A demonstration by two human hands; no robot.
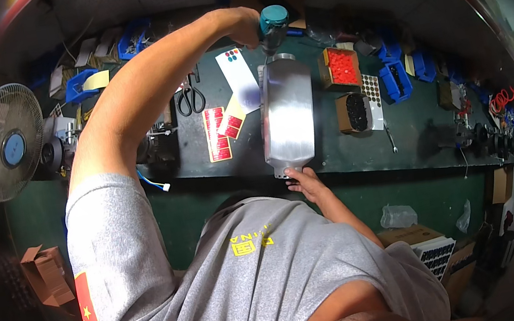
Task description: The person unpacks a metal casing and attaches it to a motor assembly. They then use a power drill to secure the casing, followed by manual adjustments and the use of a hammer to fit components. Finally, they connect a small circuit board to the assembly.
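A brushed silver metal canister (pixel 288 110) lies lengthwise on the dark green workbench, its narrow necks pointing to the far side and toward me. My left hand (pixel 243 25) reaches over to the far end, wrapped around a teal and dark power drill (pixel 273 16). The drill's front points down near the canister's far neck; whether its tip touches is hidden. With thumb and fingers, my right hand (pixel 306 183) grips the canister's near end at the bench's front edge. Left of the canister lie a white sticker sheet (pixel 236 75) and red label sheets (pixel 217 136).
Black-handled scissors (pixel 191 100) lie to the left, with a fan (pixel 13 145) beyond. Right of the canister stand a box of red caps (pixel 341 68) and a box of black parts (pixel 355 112). Blue bins (pixel 396 81) line the back; a small wrench (pixel 391 137) lies near the edge.
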